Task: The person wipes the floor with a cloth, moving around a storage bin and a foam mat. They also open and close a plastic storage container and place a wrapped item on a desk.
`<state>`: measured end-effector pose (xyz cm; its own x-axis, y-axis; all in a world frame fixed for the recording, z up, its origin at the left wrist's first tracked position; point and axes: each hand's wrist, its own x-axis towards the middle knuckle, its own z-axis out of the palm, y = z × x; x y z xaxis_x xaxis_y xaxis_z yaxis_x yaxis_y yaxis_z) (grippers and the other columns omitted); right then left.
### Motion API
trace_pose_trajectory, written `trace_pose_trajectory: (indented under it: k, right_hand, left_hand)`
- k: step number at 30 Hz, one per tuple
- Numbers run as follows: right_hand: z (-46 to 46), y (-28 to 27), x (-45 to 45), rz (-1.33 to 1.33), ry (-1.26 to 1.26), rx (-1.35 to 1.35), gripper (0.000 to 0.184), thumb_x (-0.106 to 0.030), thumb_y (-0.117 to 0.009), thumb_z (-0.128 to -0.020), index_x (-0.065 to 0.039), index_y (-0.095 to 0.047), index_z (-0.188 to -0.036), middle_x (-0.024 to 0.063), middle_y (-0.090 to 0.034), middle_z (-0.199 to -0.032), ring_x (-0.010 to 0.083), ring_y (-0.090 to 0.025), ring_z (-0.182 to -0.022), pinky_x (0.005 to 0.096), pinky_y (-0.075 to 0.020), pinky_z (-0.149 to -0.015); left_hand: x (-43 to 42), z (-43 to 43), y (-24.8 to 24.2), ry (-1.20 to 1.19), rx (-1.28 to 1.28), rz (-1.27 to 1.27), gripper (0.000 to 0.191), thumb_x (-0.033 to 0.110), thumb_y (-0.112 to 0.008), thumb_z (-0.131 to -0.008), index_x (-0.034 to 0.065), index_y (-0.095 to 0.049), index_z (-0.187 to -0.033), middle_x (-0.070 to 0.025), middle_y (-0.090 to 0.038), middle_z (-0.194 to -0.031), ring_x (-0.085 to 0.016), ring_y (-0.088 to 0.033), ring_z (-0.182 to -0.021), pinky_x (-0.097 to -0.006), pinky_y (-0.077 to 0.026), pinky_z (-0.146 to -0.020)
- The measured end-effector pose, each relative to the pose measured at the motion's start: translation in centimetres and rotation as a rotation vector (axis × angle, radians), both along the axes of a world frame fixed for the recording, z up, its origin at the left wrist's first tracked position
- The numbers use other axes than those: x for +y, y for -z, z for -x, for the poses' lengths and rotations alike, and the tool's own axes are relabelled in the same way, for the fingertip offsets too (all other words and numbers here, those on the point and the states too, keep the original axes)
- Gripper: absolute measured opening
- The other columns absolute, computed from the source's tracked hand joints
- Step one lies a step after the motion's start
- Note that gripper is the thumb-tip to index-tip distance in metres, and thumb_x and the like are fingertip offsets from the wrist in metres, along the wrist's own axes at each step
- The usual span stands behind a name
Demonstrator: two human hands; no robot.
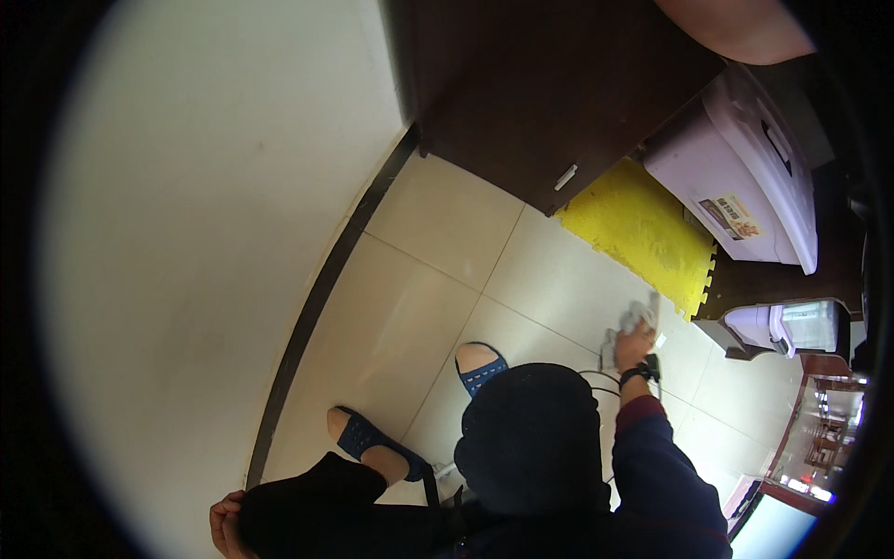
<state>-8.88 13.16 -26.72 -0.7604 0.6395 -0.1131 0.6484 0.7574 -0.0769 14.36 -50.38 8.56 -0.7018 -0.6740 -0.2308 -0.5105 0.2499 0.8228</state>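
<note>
My right hand (634, 346) reaches down to the pale tiled floor (426, 279), with a dark watch (649, 367) on the wrist. It is closed on a light grey cloth (639, 318), blurred, which lies against the tiles near the toothed edge of a yellow foam mat (639, 230). A thin dark cable (594, 374) loops beside the wrist. At the lower left my left hand (227, 524) rests at the knee of my black trousers (300, 506), fingers bent and partly cut off by the picture's dark rim. Whether it grips the fabric cannot be made out.
A dark wooden cabinet (531, 91) stands ahead beside the white wall (209, 175). A lidded lilac storage box (698, 161) is at the right, above a smaller lilac container (751, 327) in a niche. My blue slippers (360, 434) are on the floor. Bare skin (751, 31) shows top right.
</note>
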Motion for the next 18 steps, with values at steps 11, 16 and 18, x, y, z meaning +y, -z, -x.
trace_pose_trajectory:
  k: [11, 16, 18]
  right_hand:
    - [9.5, -2.8, -17.1, 0.114, -0.711, 0.19, 0.064, -0.03, -0.078, -0.072, -0.017, -0.063, -0.133, 0.014, -0.053, -0.141, 0.0364, -0.047, -0.128, 0.0531, -0.0396, -0.1]
    - [17.0, -2.1, -29.5, 0.24, -1.154, 0.341, 0.03, -0.033, -0.077, -0.08, -0.013, -0.075, -0.102, 0.0113, -0.063, -0.124, 0.0309, -0.054, -0.12, 0.0482, -0.0391, -0.096]
    - [20.0, -1.0, -32.8, 0.433, -0.992, 0.028, 0.025, -0.031, -0.075, -0.083, -0.011, -0.073, -0.097, 0.0106, -0.065, -0.121, 0.0313, -0.056, -0.117, 0.0468, -0.0416, -0.095]
  left_hand:
    - [0.2, 0.3, -0.4, -0.135, -0.005, -0.095, 0.025, 0.012, -0.044, -0.102, -0.004, -0.062, -0.107, -0.0174, -0.067, -0.115, -0.027, -0.062, -0.108, -0.0388, -0.048, -0.101]
    - [0.5, -0.6, -0.6, 0.02, -0.05, 0.119, 0.023, 0.013, -0.046, -0.102, -0.003, -0.063, -0.106, -0.015, -0.066, -0.112, -0.027, -0.062, -0.104, -0.0387, -0.047, -0.1]
    - [0.3, -1.0, -0.8, -0.099, -0.048, -0.005, 0.023, 0.012, -0.046, -0.102, -0.0033, -0.062, -0.106, -0.0158, -0.065, -0.111, -0.028, -0.062, -0.104, -0.0397, -0.048, -0.099]
